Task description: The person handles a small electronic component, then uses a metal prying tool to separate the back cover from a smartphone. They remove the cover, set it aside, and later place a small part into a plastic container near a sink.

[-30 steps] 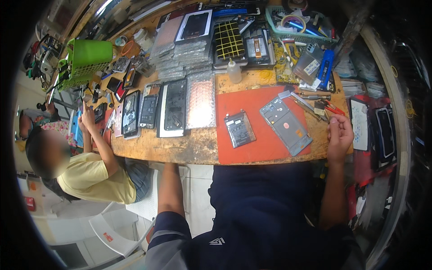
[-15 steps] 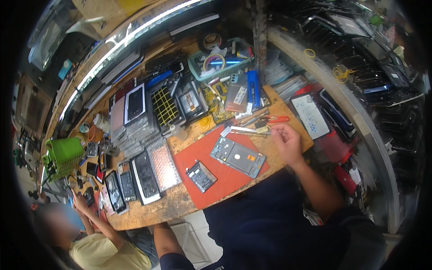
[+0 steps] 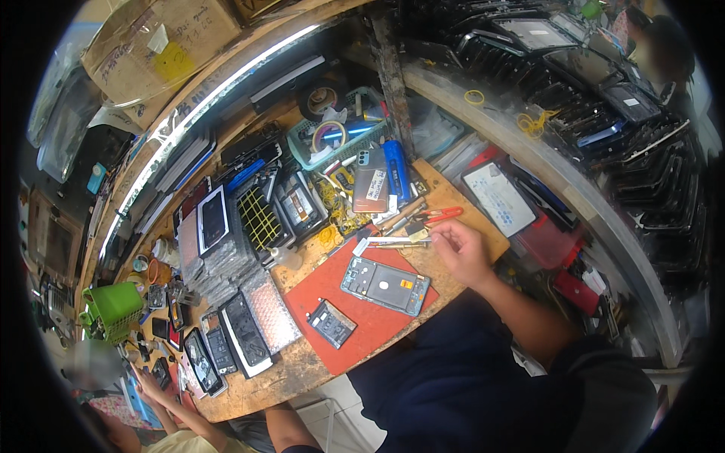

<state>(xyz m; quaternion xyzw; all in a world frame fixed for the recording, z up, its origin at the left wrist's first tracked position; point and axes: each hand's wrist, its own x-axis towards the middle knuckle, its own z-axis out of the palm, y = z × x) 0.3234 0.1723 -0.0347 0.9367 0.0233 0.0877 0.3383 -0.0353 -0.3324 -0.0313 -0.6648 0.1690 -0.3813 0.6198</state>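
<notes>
My right hand (image 3: 462, 254) is at the right of the workbench, fingers curled together against the ends of several slim tools (image 3: 400, 242). Whatever the fingertips grip, if anything, is too small to make out. Just left of it, an opened phone (image 3: 385, 285) lies on a red mat (image 3: 361, 337), its inner side up. A dark battery-like block (image 3: 331, 324) rests nearer the mat's front left corner. Red-handled pliers (image 3: 444, 214) lie beyond my fingers. Of my left arm only the forearm (image 3: 290, 429) shows, below the table edge; the hand is hidden.
Phone parts and bubble-wrapped packs (image 3: 273, 306) crowd the bench's left side. A teal basket (image 3: 302, 155) with tape rolls stands at the back. A small clear bottle (image 3: 287, 258) is beside the mat. A co-worker's hands (image 3: 149, 383) are at the far left.
The whole view has shifted, so the bench's contents sit further left in the picture. My right hand stays by the slim tools, with little change in its pose.
</notes>
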